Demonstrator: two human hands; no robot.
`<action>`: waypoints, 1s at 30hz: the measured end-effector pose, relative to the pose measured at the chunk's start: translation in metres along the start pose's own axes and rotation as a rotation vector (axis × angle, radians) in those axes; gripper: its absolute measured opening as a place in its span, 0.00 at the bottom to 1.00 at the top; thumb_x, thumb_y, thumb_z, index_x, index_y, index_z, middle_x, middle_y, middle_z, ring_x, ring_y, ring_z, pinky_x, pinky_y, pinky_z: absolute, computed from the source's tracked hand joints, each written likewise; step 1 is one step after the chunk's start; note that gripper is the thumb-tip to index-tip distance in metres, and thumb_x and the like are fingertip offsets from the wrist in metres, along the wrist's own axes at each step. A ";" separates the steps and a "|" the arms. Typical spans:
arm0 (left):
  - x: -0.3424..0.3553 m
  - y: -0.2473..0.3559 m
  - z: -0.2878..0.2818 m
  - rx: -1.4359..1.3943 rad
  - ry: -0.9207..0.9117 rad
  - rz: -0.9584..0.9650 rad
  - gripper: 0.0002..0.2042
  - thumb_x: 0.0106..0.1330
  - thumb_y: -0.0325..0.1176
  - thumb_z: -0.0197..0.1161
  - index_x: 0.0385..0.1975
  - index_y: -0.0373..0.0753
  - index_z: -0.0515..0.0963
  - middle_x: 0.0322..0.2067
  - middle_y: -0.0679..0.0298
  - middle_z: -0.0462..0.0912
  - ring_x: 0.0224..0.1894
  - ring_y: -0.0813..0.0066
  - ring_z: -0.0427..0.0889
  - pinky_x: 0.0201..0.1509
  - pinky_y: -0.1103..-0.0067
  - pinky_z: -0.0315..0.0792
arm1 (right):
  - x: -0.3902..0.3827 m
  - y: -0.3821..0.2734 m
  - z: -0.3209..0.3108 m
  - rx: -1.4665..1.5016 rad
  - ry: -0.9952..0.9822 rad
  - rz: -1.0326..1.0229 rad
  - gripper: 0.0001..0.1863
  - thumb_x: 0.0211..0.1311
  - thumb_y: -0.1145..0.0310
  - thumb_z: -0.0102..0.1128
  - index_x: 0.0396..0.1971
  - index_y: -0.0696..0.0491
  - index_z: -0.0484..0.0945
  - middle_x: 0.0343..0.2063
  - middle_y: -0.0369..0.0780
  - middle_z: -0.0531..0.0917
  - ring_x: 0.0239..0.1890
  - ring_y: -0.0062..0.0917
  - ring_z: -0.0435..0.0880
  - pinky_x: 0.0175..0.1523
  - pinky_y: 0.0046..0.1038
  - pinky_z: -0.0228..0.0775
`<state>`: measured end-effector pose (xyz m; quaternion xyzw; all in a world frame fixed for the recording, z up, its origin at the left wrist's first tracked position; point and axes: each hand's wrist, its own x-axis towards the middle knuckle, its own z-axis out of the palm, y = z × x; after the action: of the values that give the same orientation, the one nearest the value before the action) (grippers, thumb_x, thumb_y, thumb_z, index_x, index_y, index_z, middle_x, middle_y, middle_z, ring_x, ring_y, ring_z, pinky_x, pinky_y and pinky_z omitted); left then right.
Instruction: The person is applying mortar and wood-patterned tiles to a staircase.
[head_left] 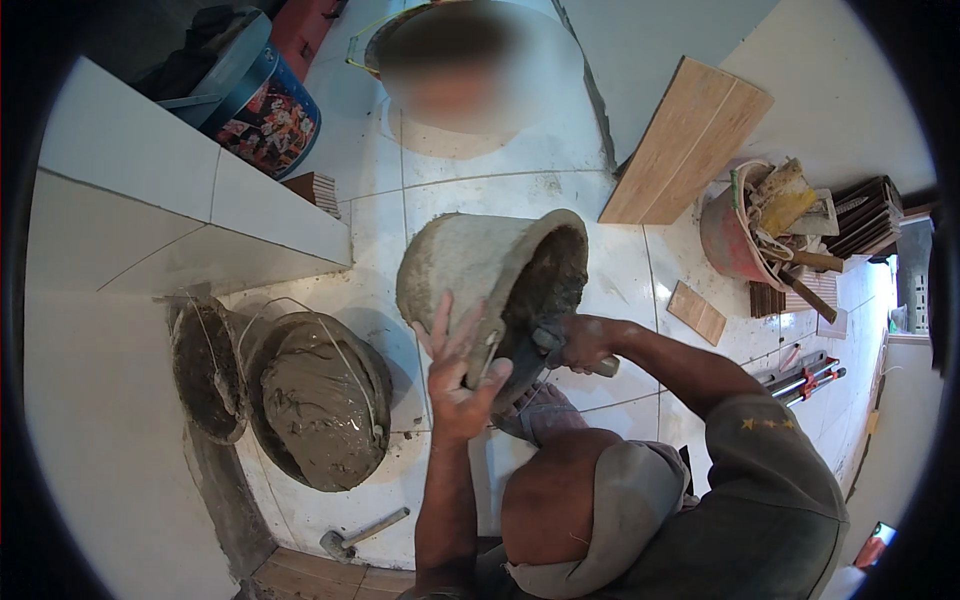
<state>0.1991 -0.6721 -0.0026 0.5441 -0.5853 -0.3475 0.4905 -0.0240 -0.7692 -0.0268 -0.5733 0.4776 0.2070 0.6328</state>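
A cement-crusted bucket [455,258] is tipped on its side in front of me, its mouth turned to the right and toward me. Wet grey mortar clings to the inside wall. My left hand [458,375] grips the bucket near its lower rim, fingers spread along the outer side and thumb by the mouth. In my right hand [583,343], closed around its handle, is a trowel [605,367] at the bucket's opening; its blade is mostly hidden by the hand and the rim. Left of my left arm stands a second bucket [378,380] full of wet mortar.
Beside the full bucket leans an empty mortar-stained bucket [208,370]. A mallet [360,535] lies near my left forearm. Wood-look tiles [690,140], a tool-filled red bucket [725,235] and a level-like tool [805,378] are at right. A low tiled wall [200,190] borders the left.
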 end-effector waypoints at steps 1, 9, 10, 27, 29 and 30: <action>0.002 -0.002 -0.003 -0.018 -0.005 -0.010 0.30 0.59 0.45 0.70 0.59 0.34 0.78 0.65 0.57 0.75 0.77 0.55 0.54 0.76 0.50 0.22 | 0.001 -0.001 -0.002 0.004 -0.063 -0.059 0.09 0.57 0.68 0.63 0.33 0.57 0.78 0.20 0.39 0.80 0.21 0.23 0.79 0.28 0.31 0.72; -0.005 -0.021 -0.006 -0.232 0.169 -0.091 0.36 0.58 0.45 0.71 0.63 0.27 0.72 0.72 0.44 0.59 0.76 0.57 0.54 0.78 0.57 0.29 | 0.037 0.006 0.045 0.448 -0.310 -0.435 0.12 0.61 0.69 0.64 0.40 0.55 0.73 0.26 0.36 0.77 0.23 0.23 0.76 0.26 0.28 0.71; -0.006 -0.024 -0.003 -0.289 0.201 -0.088 0.36 0.59 0.44 0.70 0.64 0.26 0.70 0.73 0.45 0.57 0.76 0.58 0.54 0.78 0.58 0.32 | 0.040 0.007 0.052 0.449 -0.320 -0.435 0.12 0.61 0.69 0.64 0.40 0.55 0.73 0.26 0.36 0.77 0.23 0.23 0.76 0.26 0.28 0.71; 0.014 -0.063 0.016 -1.081 0.795 -0.314 0.26 0.71 0.32 0.61 0.67 0.38 0.65 0.57 0.61 0.76 0.58 0.70 0.76 0.64 0.71 0.69 | -0.023 -0.048 0.034 0.970 -0.350 -0.551 0.17 0.62 0.74 0.66 0.47 0.56 0.69 0.23 0.37 0.73 0.19 0.23 0.75 0.23 0.25 0.72; 0.018 -0.067 0.012 -1.069 0.851 -0.324 0.27 0.71 0.35 0.62 0.68 0.36 0.64 0.58 0.60 0.75 0.58 0.69 0.76 0.64 0.71 0.68 | -0.028 -0.053 0.025 0.881 -0.305 -0.514 0.18 0.62 0.74 0.67 0.48 0.56 0.69 0.24 0.37 0.74 0.19 0.23 0.76 0.22 0.25 0.72; 0.018 -0.069 0.011 -1.047 0.890 -0.359 0.30 0.70 0.38 0.63 0.68 0.34 0.63 0.58 0.59 0.75 0.58 0.68 0.76 0.65 0.72 0.68 | -0.032 -0.050 0.021 0.942 -0.292 -0.551 0.19 0.61 0.74 0.67 0.48 0.56 0.69 0.24 0.38 0.75 0.19 0.24 0.77 0.22 0.26 0.73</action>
<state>0.2103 -0.7021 -0.0667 0.4152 0.0133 -0.4036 0.8152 0.0091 -0.7533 0.0244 -0.2979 0.2587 -0.1240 0.9105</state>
